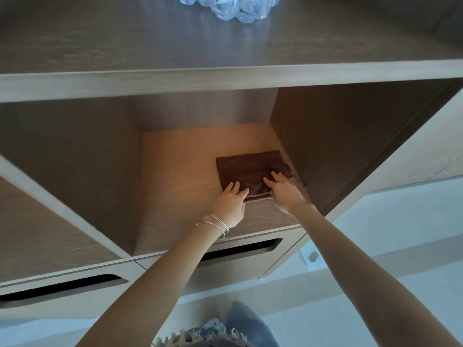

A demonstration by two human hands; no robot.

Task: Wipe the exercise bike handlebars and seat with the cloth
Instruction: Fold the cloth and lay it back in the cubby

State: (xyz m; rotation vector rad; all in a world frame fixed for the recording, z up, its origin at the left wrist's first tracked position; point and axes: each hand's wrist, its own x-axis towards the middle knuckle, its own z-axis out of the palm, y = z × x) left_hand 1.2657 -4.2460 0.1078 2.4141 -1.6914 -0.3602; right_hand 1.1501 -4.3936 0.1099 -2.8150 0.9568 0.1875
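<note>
Cloth (250, 169), dark brown and folded into a flat rectangle, lies on the floor of an open cubby (180, 166) in a pale wooden shelf unit. It sits toward the right side of the cubby, its right edge just beside the right wall (338, 146). We have both arms stretched into the cubby. Our left hand (231, 200) rests on the near left corner of the cloth, fingers laid out straight and slightly spread, palm partly on the wood in front of it. Our right hand (284, 189) lies on the near right part of the cloth, fingers likewise straight and flat on the fabric. Neither hand has visibly gathered the cloth up; whether a thumb is tucked under the near edge we cannot tell. Thin silver bangles (216, 224) circle the left wrist. Above the cubby runs a broad top shelf (150, 46), with a clear knobbly glass object (225, 6) at its far edge, cut off by the frame. Below the cubby a drawer front (238, 267) shows a dark slot handle, and another drawer (62, 299) sits to the left. Light floor (400, 234) lies to the right. Frayed denim (245, 324) shows at the near bottom edge.
</note>
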